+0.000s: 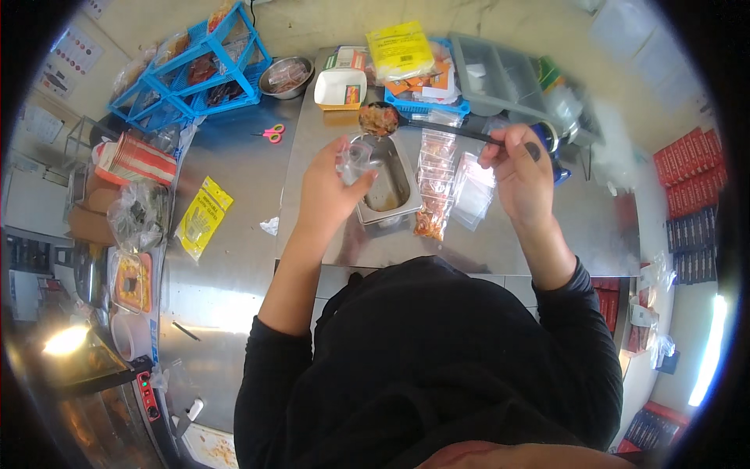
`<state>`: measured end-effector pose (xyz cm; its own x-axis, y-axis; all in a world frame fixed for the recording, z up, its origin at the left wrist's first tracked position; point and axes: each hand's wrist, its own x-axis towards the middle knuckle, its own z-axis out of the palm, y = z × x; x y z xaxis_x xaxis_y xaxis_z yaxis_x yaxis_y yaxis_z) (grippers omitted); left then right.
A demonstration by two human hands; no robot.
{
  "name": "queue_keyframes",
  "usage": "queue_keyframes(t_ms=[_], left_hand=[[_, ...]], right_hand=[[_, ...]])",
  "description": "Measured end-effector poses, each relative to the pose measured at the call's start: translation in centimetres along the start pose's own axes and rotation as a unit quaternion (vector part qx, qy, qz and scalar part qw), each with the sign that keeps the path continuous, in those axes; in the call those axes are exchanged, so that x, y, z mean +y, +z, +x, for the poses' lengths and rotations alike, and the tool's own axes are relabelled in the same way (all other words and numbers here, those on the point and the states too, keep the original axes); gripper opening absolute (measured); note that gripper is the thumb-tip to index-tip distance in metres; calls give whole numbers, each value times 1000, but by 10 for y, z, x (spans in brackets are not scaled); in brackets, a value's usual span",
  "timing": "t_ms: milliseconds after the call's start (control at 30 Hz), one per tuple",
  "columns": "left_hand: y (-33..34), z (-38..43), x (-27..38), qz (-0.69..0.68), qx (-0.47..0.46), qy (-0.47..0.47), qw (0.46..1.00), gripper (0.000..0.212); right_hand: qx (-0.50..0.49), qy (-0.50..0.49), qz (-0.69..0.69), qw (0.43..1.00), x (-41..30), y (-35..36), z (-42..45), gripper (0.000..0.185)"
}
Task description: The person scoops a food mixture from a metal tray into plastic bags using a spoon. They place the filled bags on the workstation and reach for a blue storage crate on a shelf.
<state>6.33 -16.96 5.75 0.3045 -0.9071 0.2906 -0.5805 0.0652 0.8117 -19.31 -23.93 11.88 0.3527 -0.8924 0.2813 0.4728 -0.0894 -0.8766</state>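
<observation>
My right hand (pixel 521 176) grips the handle of a black ladle (pixel 451 127), whose bowl is filled with a chunky reddish sauce (pixel 379 119). Between the fingers of my left hand (pixel 334 187) is a small clear plastic bag (pixel 356 161), its mouth spread just below the ladle's bowl. Beneath both stands a rectangular steel pan (pixel 389 182) with sauce residue on its bottom. To its right lies a row of filled, clear sachets (pixel 435 187). Flat zip bags (pixel 473 190) rest beside that row, near my right hand.
Behind the pan are a paper food tray (pixel 340 89), a blue basket (pixel 425 106) of packets and a grey divided bin (pixel 498 73). Pink-handled scissors (pixel 273 133) and a yellow glove packet (pixel 204 217) lie on the left steel counter (pixel 246 193). A blue rack (pixel 193 76) stands at the back left.
</observation>
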Motion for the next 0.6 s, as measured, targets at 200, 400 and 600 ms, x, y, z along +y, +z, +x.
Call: queue_keyframes(t_ms=[200, 400, 600], left_hand=[[16, 20, 15, 0, 46, 1, 999, 65], [17, 24, 23, 22, 50, 8, 998, 62], [17, 24, 23, 42, 69, 24, 996, 71]], right_hand=[[-42, -86, -230, 968, -8, 20, -3, 19], [-98, -142, -403, 899, -9, 30, -10, 12], [-177, -246, -480, 823, -15, 38, -9, 8]])
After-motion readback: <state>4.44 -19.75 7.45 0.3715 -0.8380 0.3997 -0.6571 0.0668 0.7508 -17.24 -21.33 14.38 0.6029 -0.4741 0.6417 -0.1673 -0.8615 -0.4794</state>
